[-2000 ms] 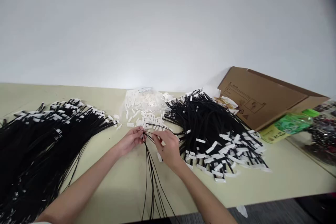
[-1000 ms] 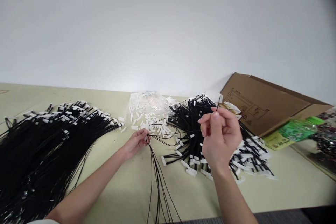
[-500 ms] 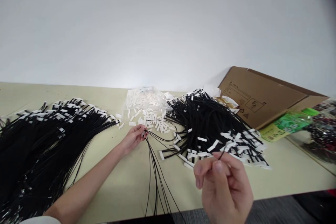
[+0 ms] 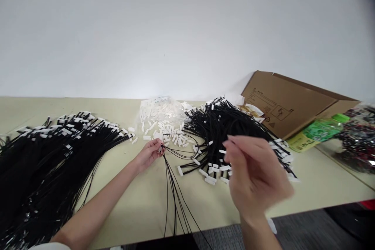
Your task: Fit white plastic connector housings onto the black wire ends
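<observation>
My left hand (image 4: 150, 153) rests on the pale table (image 4: 140, 199) with its fingers pinched on a small bunch of thin black cords (image 4: 172, 195) that trail off the front edge toward me. My right hand (image 4: 256, 175) is raised in the air over the right heap of black cords with white end tags (image 4: 234, 140). It is smeared by motion, its fingers partly extended, and I cannot make out anything in it. A clear bag and scatter of small white clips (image 4: 162, 123) lie just beyond my left hand.
A large heap of tagged black cords (image 4: 43, 164) covers the table's left side. An opened cardboard box (image 4: 293, 103) lies on its side at the back right, beside green packets (image 4: 320, 131) and a bag of dark metal parts (image 4: 359, 144). A white wall stands behind.
My right hand drew one cord away from the left hand, lifted it over the right heap, dropped low toward me, and is now swinging back up. The left hand has stayed put.
</observation>
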{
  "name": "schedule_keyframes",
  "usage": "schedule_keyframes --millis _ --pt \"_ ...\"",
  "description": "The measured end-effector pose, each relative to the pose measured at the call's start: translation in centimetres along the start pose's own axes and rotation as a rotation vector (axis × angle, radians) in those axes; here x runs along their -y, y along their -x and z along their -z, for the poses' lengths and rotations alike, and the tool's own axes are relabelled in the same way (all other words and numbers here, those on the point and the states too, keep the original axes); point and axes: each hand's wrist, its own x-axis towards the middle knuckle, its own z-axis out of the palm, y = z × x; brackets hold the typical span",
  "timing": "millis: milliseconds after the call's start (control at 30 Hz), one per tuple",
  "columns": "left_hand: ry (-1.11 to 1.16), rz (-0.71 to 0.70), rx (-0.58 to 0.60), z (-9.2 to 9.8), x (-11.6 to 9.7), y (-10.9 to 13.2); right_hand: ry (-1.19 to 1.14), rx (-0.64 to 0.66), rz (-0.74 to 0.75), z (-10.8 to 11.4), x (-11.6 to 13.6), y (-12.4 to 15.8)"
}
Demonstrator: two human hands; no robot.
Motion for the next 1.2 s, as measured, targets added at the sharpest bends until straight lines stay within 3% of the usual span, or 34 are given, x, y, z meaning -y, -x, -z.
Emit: schedule_keyframes --millis 67,133,233,367,667,1200 --pt "0.009 -0.007 0.002 0.1 0.0 -0.1 0.09 0.127 0.122 -1.8 -1.9 -0.8" --pt "0.017 -0.023 0.003 0.2 0.1 -0.2 0.101 0.265 0.109 -4.0 -4.0 -0.4" --pt "0.018 -0.046 0.007 0.3 0.2 -0.3 0.11 0.5 0.083 -7.0 -7.0 1.9" --pt "-0.001 -0.057 0.011 0.1 0.1 -0.2 0.258 0.637 0.06 -8.6 -9.2 5.3" --pt "-0.134 -0.071 0.012 -0.6 0.2 0.1 0.432 0.723 0.151 -8.8 -9.8 7.0" --pt "-0.208 -0.123 -0.037 -1.1 0.3 0.3 0.393 0.757 0.099 -9.0 -10.3 7.2"
